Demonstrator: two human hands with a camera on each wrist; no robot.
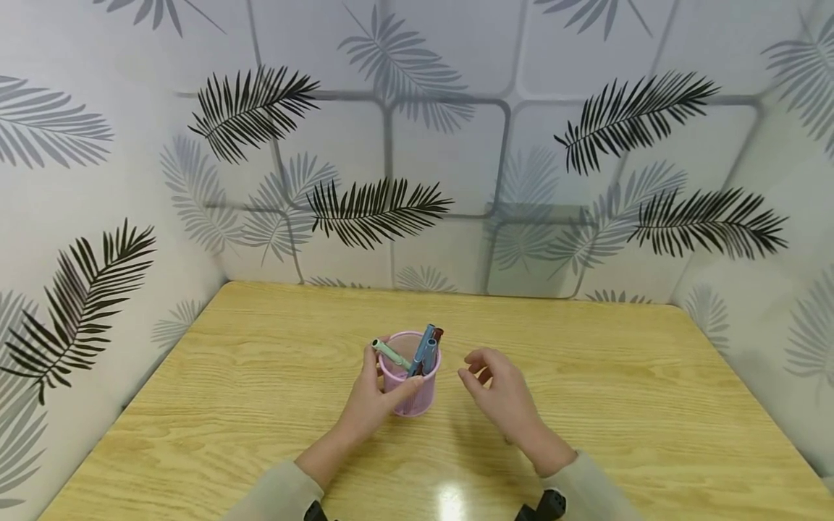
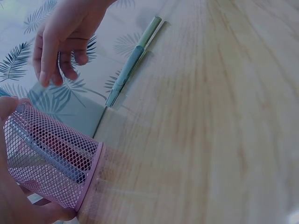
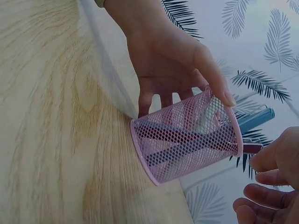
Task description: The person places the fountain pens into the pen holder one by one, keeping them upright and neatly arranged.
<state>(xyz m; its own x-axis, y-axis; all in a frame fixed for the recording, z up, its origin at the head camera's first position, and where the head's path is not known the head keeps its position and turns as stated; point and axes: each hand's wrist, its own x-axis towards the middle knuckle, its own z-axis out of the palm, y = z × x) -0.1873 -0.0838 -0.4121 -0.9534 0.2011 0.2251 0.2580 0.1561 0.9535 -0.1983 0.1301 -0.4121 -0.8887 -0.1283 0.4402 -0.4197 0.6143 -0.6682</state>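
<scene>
My left hand [image 1: 368, 405] grips a pink mesh pen cup [image 1: 420, 396], thumb at the near side of the rim and fingers round the far left. The cup stands upright on the table. A light green pen [image 1: 392, 354] leans left in it; two blue pens [image 1: 420, 350] and a dark red pen [image 1: 439, 333] lean right. My right hand [image 1: 500, 394] hovers to the right of the cup with loosely bent fingers, holding nothing. In the left wrist view a green and teal pen [image 2: 128, 70] lies on the table near that hand; the head view mostly hides it.
The wooden table [image 1: 619, 376] reaches back to a pale wall [image 1: 443, 159] with leaf patterns. Similar walls rise at the left and right sides. A glare spot shows on the table near its front.
</scene>
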